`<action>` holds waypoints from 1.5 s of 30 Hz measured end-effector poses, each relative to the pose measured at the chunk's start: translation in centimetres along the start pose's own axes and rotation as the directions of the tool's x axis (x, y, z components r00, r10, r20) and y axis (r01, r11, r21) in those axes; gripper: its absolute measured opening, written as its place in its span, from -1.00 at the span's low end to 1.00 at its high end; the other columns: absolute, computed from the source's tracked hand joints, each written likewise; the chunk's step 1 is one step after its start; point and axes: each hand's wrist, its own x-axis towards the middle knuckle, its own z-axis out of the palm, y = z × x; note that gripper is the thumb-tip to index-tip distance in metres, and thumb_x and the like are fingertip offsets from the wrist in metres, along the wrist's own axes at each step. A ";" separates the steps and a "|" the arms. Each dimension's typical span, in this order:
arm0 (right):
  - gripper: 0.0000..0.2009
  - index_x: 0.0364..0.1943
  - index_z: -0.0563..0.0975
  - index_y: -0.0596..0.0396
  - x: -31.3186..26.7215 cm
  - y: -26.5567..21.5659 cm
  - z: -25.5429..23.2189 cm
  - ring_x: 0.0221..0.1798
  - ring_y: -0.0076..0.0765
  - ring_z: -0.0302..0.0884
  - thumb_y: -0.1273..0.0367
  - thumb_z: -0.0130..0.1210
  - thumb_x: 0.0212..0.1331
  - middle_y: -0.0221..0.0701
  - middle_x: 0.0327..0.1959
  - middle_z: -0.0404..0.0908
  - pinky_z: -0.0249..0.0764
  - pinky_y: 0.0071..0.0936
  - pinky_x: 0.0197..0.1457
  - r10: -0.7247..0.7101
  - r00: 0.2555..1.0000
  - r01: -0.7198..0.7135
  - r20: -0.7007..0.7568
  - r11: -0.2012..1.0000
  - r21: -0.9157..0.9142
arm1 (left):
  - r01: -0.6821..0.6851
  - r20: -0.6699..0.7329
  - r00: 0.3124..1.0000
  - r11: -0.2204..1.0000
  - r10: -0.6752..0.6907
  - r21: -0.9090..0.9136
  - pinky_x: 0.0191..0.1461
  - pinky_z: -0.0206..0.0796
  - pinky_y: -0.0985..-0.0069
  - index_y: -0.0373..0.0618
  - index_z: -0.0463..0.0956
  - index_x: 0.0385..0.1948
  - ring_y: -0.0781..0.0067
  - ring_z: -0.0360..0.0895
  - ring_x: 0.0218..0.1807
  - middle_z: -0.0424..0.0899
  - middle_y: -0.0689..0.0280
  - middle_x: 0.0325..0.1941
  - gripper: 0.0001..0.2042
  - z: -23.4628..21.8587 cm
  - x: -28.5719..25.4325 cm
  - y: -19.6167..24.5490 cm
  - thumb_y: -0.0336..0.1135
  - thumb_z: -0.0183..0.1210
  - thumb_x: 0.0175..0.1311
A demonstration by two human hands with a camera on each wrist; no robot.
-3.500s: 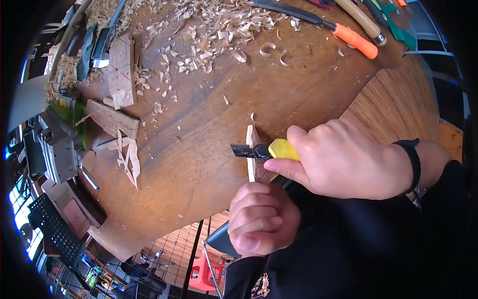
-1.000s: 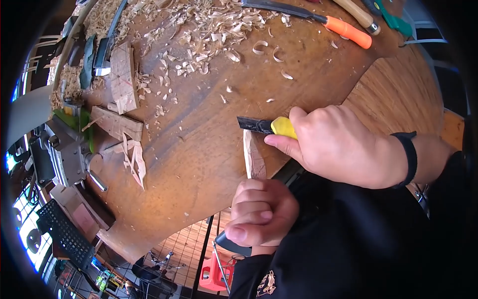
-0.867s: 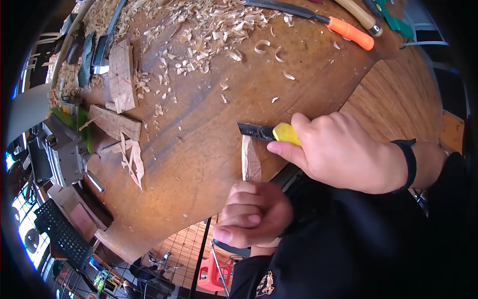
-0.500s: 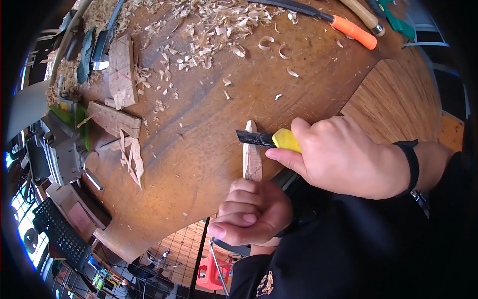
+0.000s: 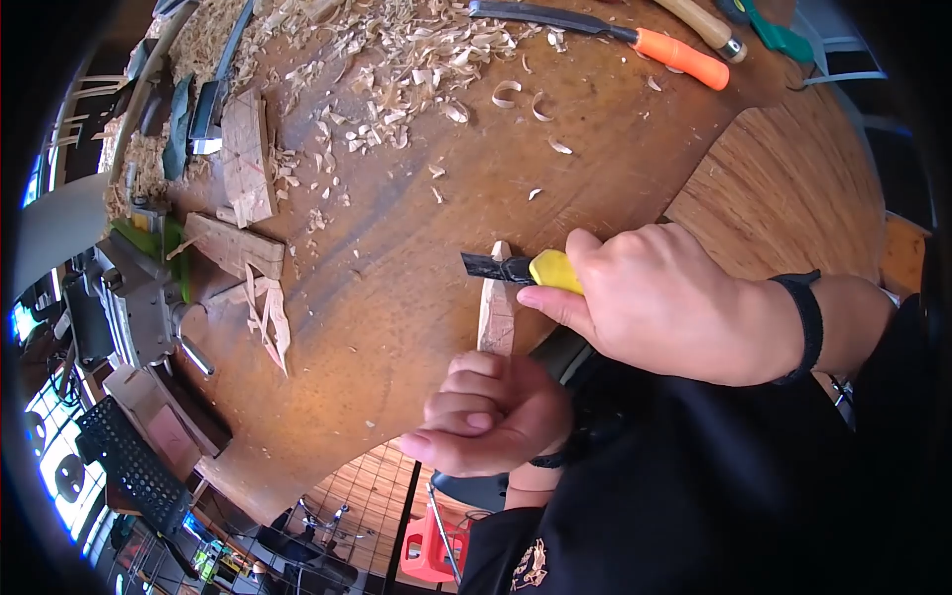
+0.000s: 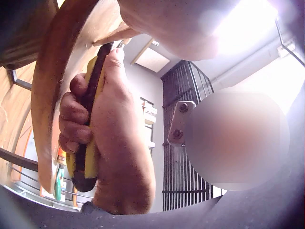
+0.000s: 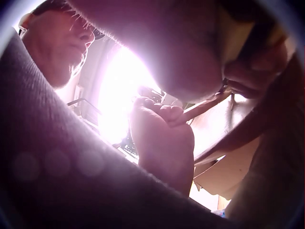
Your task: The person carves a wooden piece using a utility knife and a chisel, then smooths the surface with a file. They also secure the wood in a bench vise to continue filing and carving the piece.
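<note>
In the head view the left hand (image 5: 496,412) grips the lower end of a narrow wooden piece (image 5: 496,322), whose pale tapered tip points away from the body. The right hand (image 5: 674,302) is curled round the yellow handle of a utility knife (image 5: 555,271); its dark blade lies across the wood just below the tip. The left wrist view shows the right hand (image 6: 119,138) with its fingers wrapped round the yellow and black knife handle (image 6: 90,164). In the right wrist view the left hand (image 7: 164,143) holds the wood (image 7: 205,107).
Wood shavings (image 5: 416,59) cover the far part of the table (image 5: 337,387). An orange-handled blade (image 5: 684,58) and a wooden handle (image 5: 704,25) lie at the back. Wood offcuts (image 5: 246,159) and a metal clamp-like device (image 5: 139,307) are at the left; a red stool (image 5: 426,545) stands below.
Over the last second the blade has gone from the wood's tip to lying across it a little lower. Both hands have shifted slightly left in the head view and keep their grips.
</note>
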 end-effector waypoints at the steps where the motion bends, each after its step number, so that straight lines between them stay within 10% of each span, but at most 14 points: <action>1: -0.45 -0.59 0.50 0.20 0.0 0.1 0.0 -0.63 -0.09 0.64 -0.01 0.07 0.39 -0.18 -0.75 0.54 0.56 -0.28 -0.58 0.023 0.999 -0.022 0.032 1.000 -0.011 | 0.002 -0.005 1.000 1.000 -0.002 0.004 -0.57 -0.05 0.51 0.04 0.08 -0.69 0.54 -0.15 -0.76 0.03 0.46 -0.75 -0.50 0.0 -0.2 0.1 -0.07 -0.20 0.61; 15: -0.45 -0.56 0.52 0.22 -0.7 0.5 0.8 -0.59 -0.05 0.65 -0.02 0.08 0.37 -0.14 -0.71 0.56 0.57 -0.25 -0.55 0.037 0.997 -0.030 -0.074 0.995 0.090 | -0.223 0.467 0.873 0.967 0.143 0.121 -0.52 0.12 0.44 -0.08 0.22 -0.62 0.49 0.14 -0.72 0.18 0.40 -0.71 -0.57 -1.5 -1.5 0.1 -0.21 -0.20 0.60; 21: -0.48 -0.56 0.54 0.22 -1.5 0.7 -0.5 -0.56 -0.03 0.67 0.03 0.07 0.39 -0.13 -0.69 0.58 0.58 -0.22 -0.54 0.111 0.991 -0.115 0.077 0.992 0.045 | -0.194 0.168 0.971 0.972 0.171 0.129 -0.58 -0.16 0.53 0.07 0.03 -0.68 0.61 -0.19 -0.75 0.00 0.49 -0.73 -0.52 0.6 -1.8 -0.5 -0.13 -0.11 0.57; 34: -0.45 -0.52 0.54 0.23 -1.1 1.6 -0.5 -0.59 0.14 0.62 -0.02 0.02 0.41 -0.05 -0.73 0.53 0.56 -0.07 -0.48 0.080 0.991 -0.100 0.108 0.976 0.194 | -0.117 0.280 0.953 0.993 0.113 -0.005 -0.55 -0.15 0.54 0.05 0.07 -0.69 0.59 -0.17 -0.76 0.02 0.48 -0.75 -0.51 -1.4 -1.2 -0.7 -0.09 -0.16 0.59; 39: -0.43 -0.50 0.53 0.24 -1.8 0.9 -2.3 -0.61 0.15 0.61 -0.06 0.01 0.40 -0.04 -0.74 0.53 0.55 -0.06 -0.49 0.016 0.966 -0.067 0.257 0.979 0.191 | -0.346 0.633 0.737 0.937 0.235 0.055 -0.60 -0.02 0.57 -0.03 0.17 -0.69 0.59 0.06 -0.78 0.15 0.45 -0.79 -0.54 -1.4 -0.4 -0.4 -0.15 -0.14 0.56; 45: -0.45 -0.53 0.50 0.18 -2.2 1.3 -2.2 -0.66 0.06 0.59 -0.05 0.04 0.39 -0.11 -0.77 0.50 0.53 -0.14 -0.56 -0.007 0.979 -0.015 0.202 0.994 0.108 | -0.312 0.824 0.532 0.950 0.197 -0.025 -0.57 0.31 0.51 -0.13 0.37 -0.52 0.50 0.35 -0.75 0.40 0.43 -0.75 -0.76 -2.1 1.4 0.4 -0.38 0.10 0.42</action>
